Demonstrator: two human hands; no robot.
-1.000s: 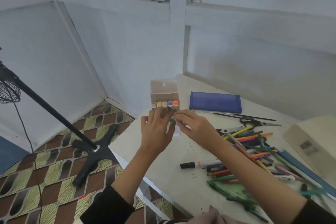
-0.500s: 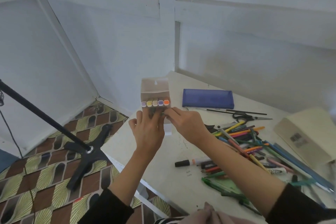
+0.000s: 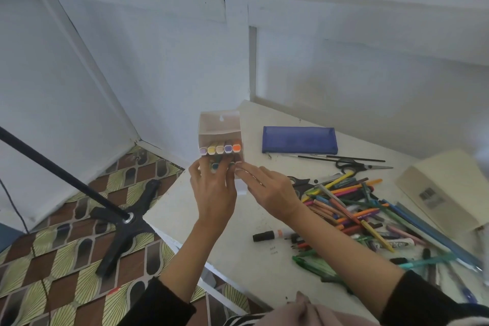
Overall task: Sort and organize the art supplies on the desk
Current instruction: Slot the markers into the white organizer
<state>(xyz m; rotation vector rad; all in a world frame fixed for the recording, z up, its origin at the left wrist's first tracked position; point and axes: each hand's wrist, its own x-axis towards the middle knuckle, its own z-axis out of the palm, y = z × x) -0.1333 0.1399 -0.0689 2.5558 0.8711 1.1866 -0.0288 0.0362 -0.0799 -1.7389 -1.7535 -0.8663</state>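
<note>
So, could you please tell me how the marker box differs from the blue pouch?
The marker box is pale card; the blue pouch is dark fabric. The marker box is held upright by the left hand, with fingertips of the right hand at its lower edge; the blue pouch lies flat on the desk, untouched. The marker box stands open, showing coloured caps; the blue pouch shows no contents. Both are rectangular.

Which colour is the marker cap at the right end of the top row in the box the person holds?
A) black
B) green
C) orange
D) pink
C: in the marker box, the orange cap ends the top row on the right, beside the purple cap.
</note>
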